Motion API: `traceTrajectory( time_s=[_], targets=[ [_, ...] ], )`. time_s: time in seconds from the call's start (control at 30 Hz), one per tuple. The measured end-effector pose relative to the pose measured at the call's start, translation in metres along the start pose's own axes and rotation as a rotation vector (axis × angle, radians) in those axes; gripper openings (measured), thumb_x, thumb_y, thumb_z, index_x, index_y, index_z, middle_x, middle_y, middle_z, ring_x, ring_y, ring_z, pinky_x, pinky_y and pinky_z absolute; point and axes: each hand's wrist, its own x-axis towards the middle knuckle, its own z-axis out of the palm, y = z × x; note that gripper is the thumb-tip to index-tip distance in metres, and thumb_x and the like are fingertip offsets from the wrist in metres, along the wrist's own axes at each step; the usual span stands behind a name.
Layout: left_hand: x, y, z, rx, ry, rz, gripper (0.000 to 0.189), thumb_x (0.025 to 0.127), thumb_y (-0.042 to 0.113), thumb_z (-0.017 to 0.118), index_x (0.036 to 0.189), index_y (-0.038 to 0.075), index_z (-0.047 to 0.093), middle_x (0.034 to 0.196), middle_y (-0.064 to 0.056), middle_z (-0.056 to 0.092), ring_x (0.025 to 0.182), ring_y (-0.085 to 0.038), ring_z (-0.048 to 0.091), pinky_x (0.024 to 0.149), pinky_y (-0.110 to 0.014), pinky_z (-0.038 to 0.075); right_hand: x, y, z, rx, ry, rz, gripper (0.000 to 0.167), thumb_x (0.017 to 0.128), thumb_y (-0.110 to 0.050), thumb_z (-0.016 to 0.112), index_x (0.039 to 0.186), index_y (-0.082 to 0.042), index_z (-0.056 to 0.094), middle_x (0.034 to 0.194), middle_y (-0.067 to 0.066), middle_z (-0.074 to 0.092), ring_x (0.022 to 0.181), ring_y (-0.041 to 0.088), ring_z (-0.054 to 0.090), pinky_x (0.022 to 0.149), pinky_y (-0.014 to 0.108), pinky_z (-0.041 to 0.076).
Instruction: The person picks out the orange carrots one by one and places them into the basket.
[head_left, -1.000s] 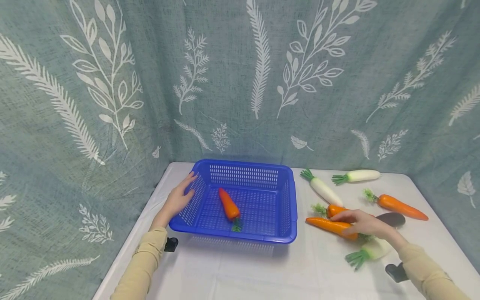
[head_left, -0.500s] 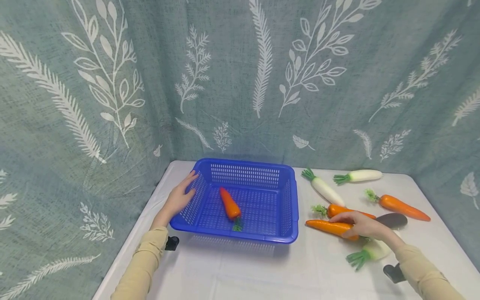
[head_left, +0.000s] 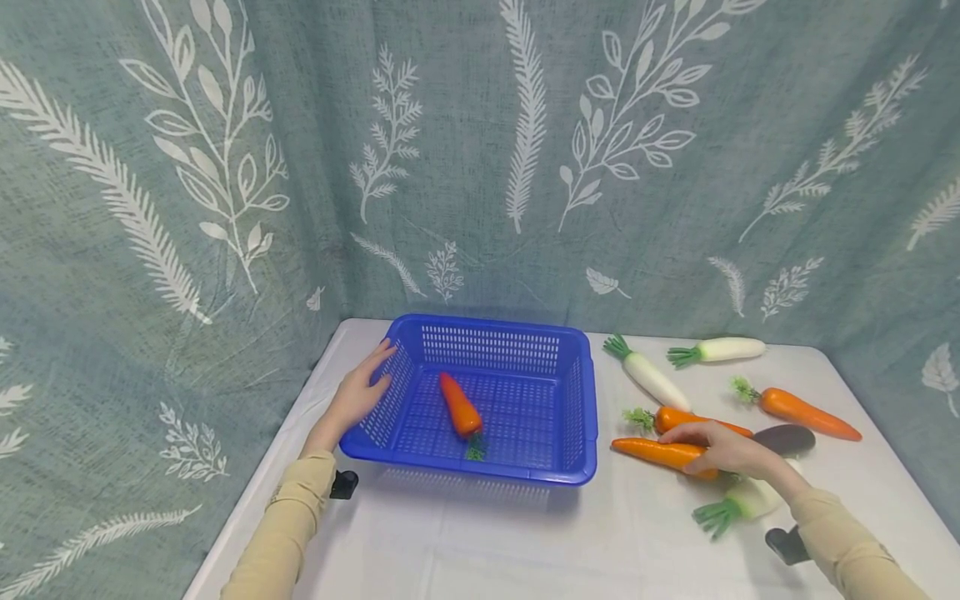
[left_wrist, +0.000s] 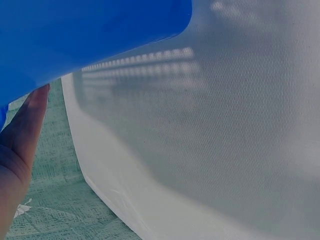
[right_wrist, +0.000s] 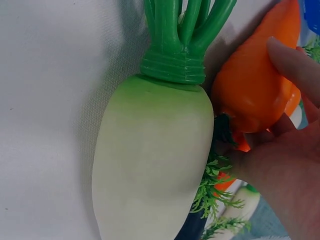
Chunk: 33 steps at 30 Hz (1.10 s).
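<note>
My left hand [head_left: 356,402] rests at the left rim of a blue perforated basket [head_left: 480,475], its fingers extended along the edge. In the left wrist view, those fingertips meet the basket's smooth blue outside. Inside the basket lies one orange-red carrot [head_left: 460,407] with a green top. To the basket's right, my right hand [head_left: 726,450] grips the thick end of the front orange carrot [head_left: 651,450], which lies on the table. Close by in the right wrist view is a thick white radish [right_wrist: 152,155] with green stalks. A second carrot [head_left: 670,419] lies just behind, partly hidden by the hand.
A dark eggplant [head_left: 786,438] shows beyond the right hand. Another carrot [head_left: 806,412] lies at the far right. Two slim white radishes, one slanted [head_left: 654,379] and one level [head_left: 729,350], lie toward the back. A leaf-patterned curtain [head_left: 465,167] hangs around the white-covered table [head_left: 480,550].
The right hand has shifted slightly left and its thumb and fingers have settled round the front carrot. The left hand and the basket hold their places.
</note>
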Motion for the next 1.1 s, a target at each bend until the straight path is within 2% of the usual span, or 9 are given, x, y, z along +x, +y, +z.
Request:
traceTrajectory(
  time_s=[0.2,0.53,0.8,1.1],
  targets=[
    [-0.0001,0.0,-0.0002,0.002,-0.004,-0.006,0.048,0.096,0.002,0.043,0.144,-0.002,0.035,0.156,-0.02,0.021,0.142,-0.041,0.022,0.117,-0.054,0.02,0.0011,0.0015,-0.0009,-0.007,0.0,-0.006,0.047,0.079,-0.01,0.071,0.124,0.002,0.059,0.133,0.03,0.049,0.103,0.011,0.05,0.084,0.016,0.044],
    [0.0004,-0.0005,0.0,0.003,0.002,-0.007,0.048,0.096,0.002,0.043,0.144,-0.001,0.036,0.156,-0.019,0.021,0.142,-0.041,0.022,0.117,-0.053,0.02,0.0017,0.0023,-0.0016,-0.006,0.0,-0.021,0.046,0.079,-0.008,0.069,0.123,0.002,0.059,0.132,0.03,0.05,0.098,0.003,0.05,0.083,0.015,0.044],
    [0.0008,-0.0012,0.0,0.007,0.003,-0.005,0.048,0.096,0.002,0.043,0.143,-0.002,0.036,0.156,-0.019,0.022,0.142,-0.041,0.023,0.116,-0.054,0.021,0.0013,0.0002,-0.0005,0.014,-0.01,-0.039,0.046,0.08,-0.007,0.069,0.123,0.005,0.058,0.131,0.031,0.05,0.102,0.009,0.051,0.083,0.016,0.045],
    [0.0005,-0.0008,0.0005,0.007,0.009,0.001,0.048,0.095,0.001,0.043,0.142,-0.003,0.037,0.156,-0.02,0.023,0.142,-0.042,0.023,0.116,-0.053,0.022,-0.0012,-0.0029,0.0018,0.021,-0.007,-0.069,0.046,0.08,-0.005,0.069,0.122,0.008,0.056,0.13,0.033,0.049,0.099,0.001,0.05,0.084,0.017,0.046]
  ],
)
